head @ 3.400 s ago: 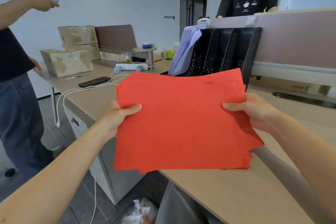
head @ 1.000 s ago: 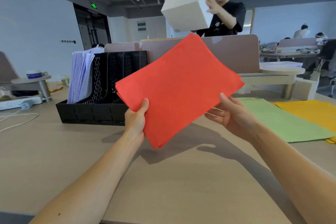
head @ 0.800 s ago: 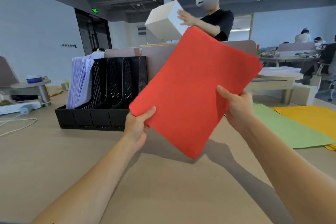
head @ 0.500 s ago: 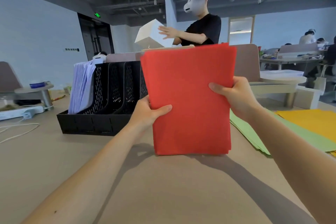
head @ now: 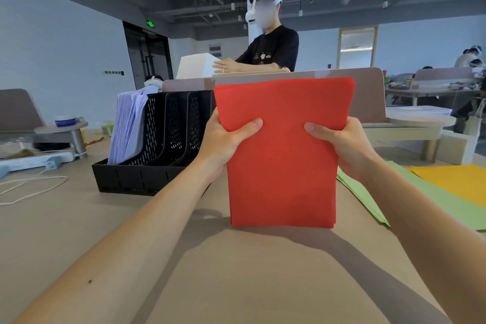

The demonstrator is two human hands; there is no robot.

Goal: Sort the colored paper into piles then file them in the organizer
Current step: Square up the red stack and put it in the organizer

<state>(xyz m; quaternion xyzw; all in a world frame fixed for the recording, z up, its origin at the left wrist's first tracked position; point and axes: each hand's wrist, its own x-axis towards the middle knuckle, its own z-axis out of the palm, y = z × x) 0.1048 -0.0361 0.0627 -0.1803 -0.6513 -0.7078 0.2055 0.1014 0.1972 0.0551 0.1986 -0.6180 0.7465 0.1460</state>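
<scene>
A stack of red paper (head: 282, 166) stands upright on its short edge on the tan table (head: 236, 271). My left hand (head: 223, 139) grips its left side and my right hand (head: 344, 144) grips its right side, thumbs on the front. The black mesh organizer (head: 157, 155) sits just left of and behind the stack; its leftmost slot holds lilac paper (head: 128, 126), the other slots look empty. Green paper (head: 431, 197) and orange paper (head: 457, 181) lie flat on the table to the right.
A person in a black shirt (head: 271, 47) stands behind the desk divider (head: 368, 97) handling a white box (head: 196, 66). A white power strip (head: 36, 162) and cable (head: 29, 187) lie at the left. Other desks and people are far right.
The red stack has turned from tilted in the air to upright, its lower edge set down on the table. Both hands have shifted to the stack's sides. The person behind has lowered the white box.
</scene>
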